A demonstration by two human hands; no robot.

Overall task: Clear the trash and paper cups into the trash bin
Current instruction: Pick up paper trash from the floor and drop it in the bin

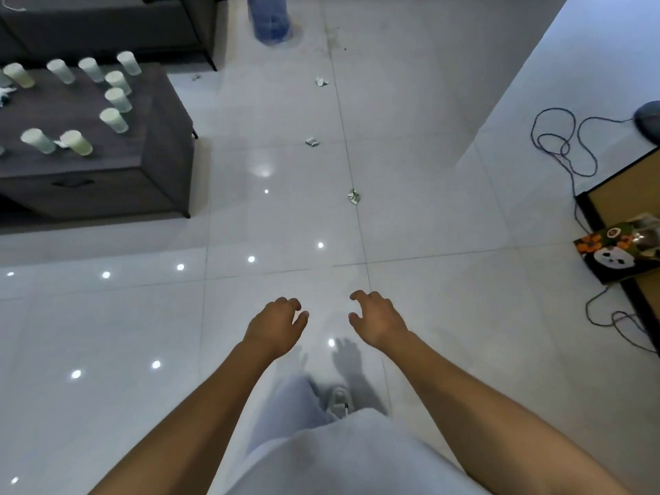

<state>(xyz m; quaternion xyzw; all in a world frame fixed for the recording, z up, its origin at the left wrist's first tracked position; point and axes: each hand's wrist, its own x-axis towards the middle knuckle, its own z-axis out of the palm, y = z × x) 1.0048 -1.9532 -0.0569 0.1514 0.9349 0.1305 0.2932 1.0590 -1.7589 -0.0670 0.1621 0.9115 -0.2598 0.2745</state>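
Between hands and table edge, bare floor

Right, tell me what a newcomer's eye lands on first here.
Two bare hands, the left hand and right hand, reach forward empty over the glossy white floor. On the dark low table at upper left stand many pale paper cups. Crumpled scraps lie in a line down the floor ahead, towards a blue bin at the top.

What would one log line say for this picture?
hands: left open, right open, empty | scraps on floor | cups on table | bin: unseen
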